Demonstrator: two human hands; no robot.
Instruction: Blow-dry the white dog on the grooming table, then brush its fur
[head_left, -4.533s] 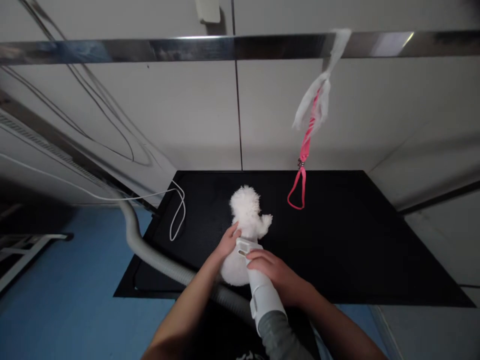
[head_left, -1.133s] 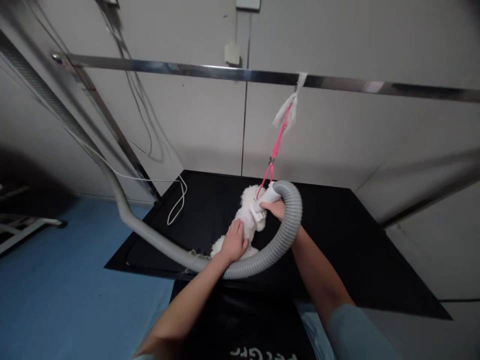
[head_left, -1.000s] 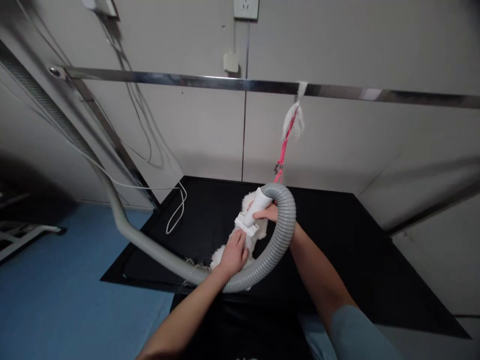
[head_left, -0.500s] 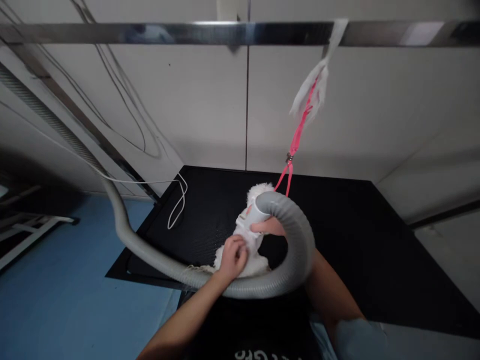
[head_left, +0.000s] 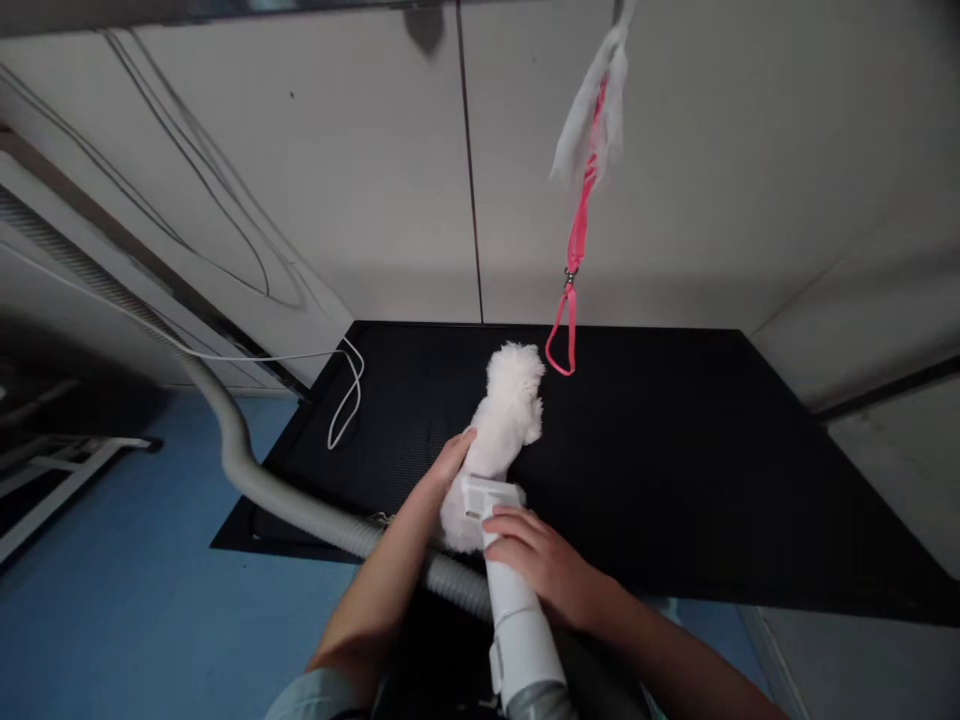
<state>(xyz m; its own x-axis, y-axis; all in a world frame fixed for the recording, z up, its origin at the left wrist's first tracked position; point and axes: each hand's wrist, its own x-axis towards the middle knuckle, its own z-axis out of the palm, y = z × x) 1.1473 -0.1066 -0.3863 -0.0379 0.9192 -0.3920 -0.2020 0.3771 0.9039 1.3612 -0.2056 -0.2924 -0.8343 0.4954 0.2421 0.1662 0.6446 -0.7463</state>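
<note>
A small white fluffy dog [head_left: 498, 430] is on the black table [head_left: 675, 460], its head toward the wall and its rear near me. My left hand [head_left: 452, 458] lies along the dog's left side, fingers stretched forward and partly hidden. Wrapped around a white dryer nozzle [head_left: 513, 592], my right hand [head_left: 536, 555] keeps its flat mouth against the dog's lower back. The grey ribbed hose [head_left: 300, 505] passes beneath my left forearm. To the right of the dog's head hangs the loop of a pink leash [head_left: 574, 235], apart from the dog.
White cloth [head_left: 596, 105] is tied at the leash's upper end. A white cord [head_left: 351, 395] curls over the table's left corner. Behind the table stands a pale wall [head_left: 390, 170]. A metal frame [head_left: 67, 470] stands on the blue floor [head_left: 150, 560] at left.
The nozzle has swung from beside the dog's upper body to its lower back, now pointing away from me. My left hand has moved forward along its side. The view has tilted down.
</note>
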